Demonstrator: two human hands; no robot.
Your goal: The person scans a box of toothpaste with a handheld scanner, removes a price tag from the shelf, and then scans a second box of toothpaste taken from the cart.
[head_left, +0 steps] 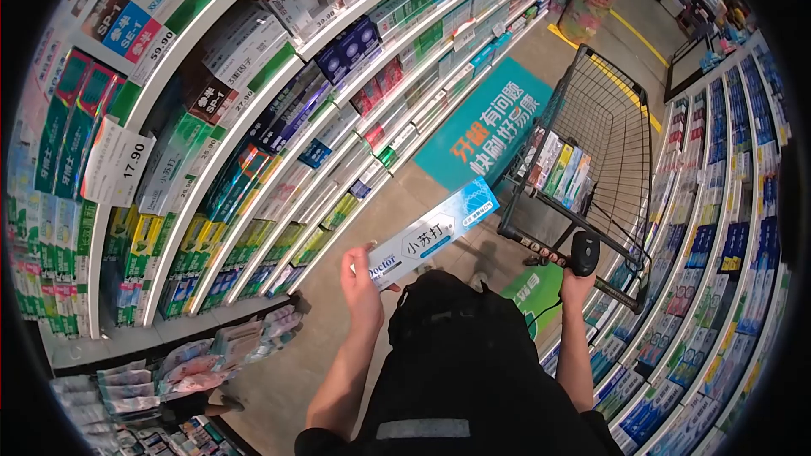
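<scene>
Head view, looking down an aisle in a shop. The left hand point(361, 283) is closed around 1 end of a long toothpaste box point(433, 232), white and light blue, with "Doctor" printed at the held end. From the grip the box runs up and to the right, tilted, its far end free in the air above the floor and pointing toward the shopping cart point(604, 131). The right hand point(577, 285) is clenched around the handle of a black handheld scanner point(584, 252); the scanner head stands just above the fist, close in front of the cart's near rail. A thin cable drops from below that hand toward the person's dark bag point(452, 329), which hangs between the 2 forearms. Beyond the scanner, inside the cart's wire basket, several boxes point(559, 171) stand on edge in a row. Left of the held box, shelving point(253, 131) carries rows of boxed products with price tags, 1 reading 17.90. Right of the scanner hand, a second run of shelves point(726, 228) holds blue and white packs.
</scene>
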